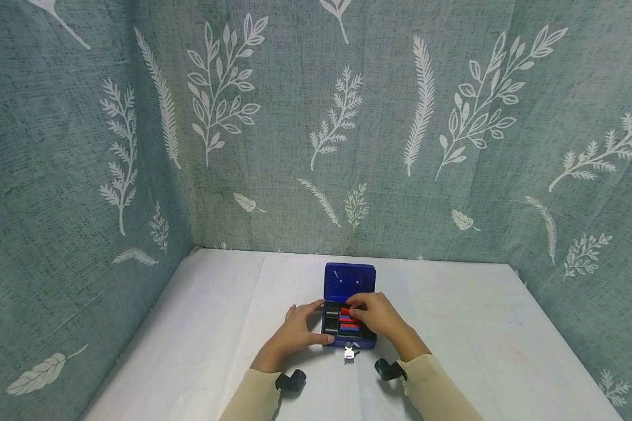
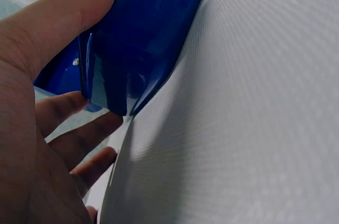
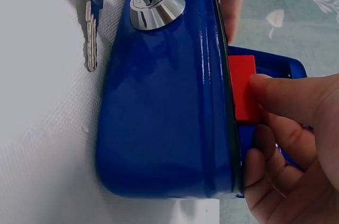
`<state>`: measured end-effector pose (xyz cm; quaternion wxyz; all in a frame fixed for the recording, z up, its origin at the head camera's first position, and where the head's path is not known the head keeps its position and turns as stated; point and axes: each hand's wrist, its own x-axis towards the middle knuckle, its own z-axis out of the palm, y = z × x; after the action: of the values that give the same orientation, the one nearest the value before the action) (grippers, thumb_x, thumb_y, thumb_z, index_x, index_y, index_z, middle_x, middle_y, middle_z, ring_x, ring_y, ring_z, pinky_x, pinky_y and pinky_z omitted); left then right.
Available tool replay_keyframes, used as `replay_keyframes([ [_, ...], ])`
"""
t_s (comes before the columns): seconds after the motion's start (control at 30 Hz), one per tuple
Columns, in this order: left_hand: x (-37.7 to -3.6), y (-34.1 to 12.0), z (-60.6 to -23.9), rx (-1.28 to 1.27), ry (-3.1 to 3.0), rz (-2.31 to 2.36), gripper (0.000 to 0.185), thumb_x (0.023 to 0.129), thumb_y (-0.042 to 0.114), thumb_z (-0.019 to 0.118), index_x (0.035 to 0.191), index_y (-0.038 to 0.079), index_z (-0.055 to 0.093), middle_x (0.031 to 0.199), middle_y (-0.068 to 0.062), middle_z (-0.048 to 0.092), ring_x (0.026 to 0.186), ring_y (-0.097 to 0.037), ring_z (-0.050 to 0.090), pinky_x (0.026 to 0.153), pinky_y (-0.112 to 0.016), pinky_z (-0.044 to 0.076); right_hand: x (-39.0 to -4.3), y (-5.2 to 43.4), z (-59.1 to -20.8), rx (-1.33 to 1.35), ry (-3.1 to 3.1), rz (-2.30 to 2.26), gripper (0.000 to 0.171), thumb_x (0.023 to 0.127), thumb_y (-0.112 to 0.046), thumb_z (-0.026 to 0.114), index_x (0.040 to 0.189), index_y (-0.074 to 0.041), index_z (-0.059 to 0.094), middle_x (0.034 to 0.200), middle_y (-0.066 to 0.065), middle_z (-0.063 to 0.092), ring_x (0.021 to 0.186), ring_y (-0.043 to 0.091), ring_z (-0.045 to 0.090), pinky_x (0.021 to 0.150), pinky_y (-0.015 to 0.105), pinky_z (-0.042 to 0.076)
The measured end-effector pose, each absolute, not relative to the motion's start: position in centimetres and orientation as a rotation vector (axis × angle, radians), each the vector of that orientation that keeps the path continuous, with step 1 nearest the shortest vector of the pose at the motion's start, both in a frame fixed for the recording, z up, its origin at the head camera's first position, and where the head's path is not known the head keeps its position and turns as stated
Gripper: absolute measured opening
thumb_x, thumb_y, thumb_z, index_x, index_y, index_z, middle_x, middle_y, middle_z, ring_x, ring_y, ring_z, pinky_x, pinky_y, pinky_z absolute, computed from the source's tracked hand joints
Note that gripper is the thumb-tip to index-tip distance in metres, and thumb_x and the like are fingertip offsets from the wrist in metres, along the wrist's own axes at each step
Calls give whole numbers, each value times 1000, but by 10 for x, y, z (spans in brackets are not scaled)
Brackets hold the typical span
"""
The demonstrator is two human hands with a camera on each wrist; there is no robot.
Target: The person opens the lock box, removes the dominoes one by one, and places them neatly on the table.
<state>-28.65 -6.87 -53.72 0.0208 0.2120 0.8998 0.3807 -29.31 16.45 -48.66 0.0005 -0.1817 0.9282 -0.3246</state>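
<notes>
A small blue cash box (image 1: 336, 342) stands on the white table with its lid (image 1: 349, 282) raised at the back. Inside, a black tray (image 1: 331, 325) has compartments, and red and blue blocks (image 1: 350, 327) lie in its middle part. My left hand (image 1: 294, 332) holds the box by its left side, thumb at the front corner and fingers toward the back. With thumb and fingers, my right hand (image 1: 380, 316) pinches a red block (image 3: 242, 89) that sticks up above the box's rim. The right part of the tray is partly hidden by this hand.
A key sits in the round silver lock (image 3: 157, 8) on the box's front, and more keys (image 3: 92, 28) hang from its ring. White cloth covers the table (image 1: 453, 304). Grey-green leaf-patterned curtains (image 1: 379, 222) rise behind and at both sides.
</notes>
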Motion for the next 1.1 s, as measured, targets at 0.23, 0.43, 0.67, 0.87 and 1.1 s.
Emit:
replay_keyframes([
  [0.23,-287,-68,-537,666,2790,1182,94,69,61,77,146,16,46,142,-3,51,135,-26,41,117,-55,3,-292,168,-485,-532,2909,-1049,19,91,-15,69,110,-11,72,94,-4,69,89,15,62,89,44,53],
  [0.43,-286,-68,-537,653,2788,1180,92,70,59,77,146,17,46,143,-3,51,135,-26,41,117,-55,3,-293,170,-486,-461,2915,-1103,21,91,-14,69,111,-11,71,96,-2,70,91,17,64,89,44,53],
  [0.67,-286,-69,-536,638,2787,1177,91,70,56,78,145,17,46,142,-3,51,135,-27,40,117,-56,4,-294,172,-487,-459,2951,-1158,20,90,-10,70,110,-10,71,93,-2,70,85,15,63,83,40,56],
  [0.87,-287,-70,-538,646,2789,1179,92,70,57,78,145,16,46,142,-4,51,135,-28,40,116,-57,5,-294,173,-488,-450,2958,-1187,21,89,-8,70,110,-10,71,92,-2,70,84,14,63,80,38,56],
  [1.1,-287,-70,-539,639,2786,1176,93,69,60,78,146,17,46,143,-3,50,136,-27,39,117,-55,4,-292,178,-485,-403,2963,-1212,22,90,-10,70,112,-10,70,95,0,70,86,16,64,79,39,57],
])
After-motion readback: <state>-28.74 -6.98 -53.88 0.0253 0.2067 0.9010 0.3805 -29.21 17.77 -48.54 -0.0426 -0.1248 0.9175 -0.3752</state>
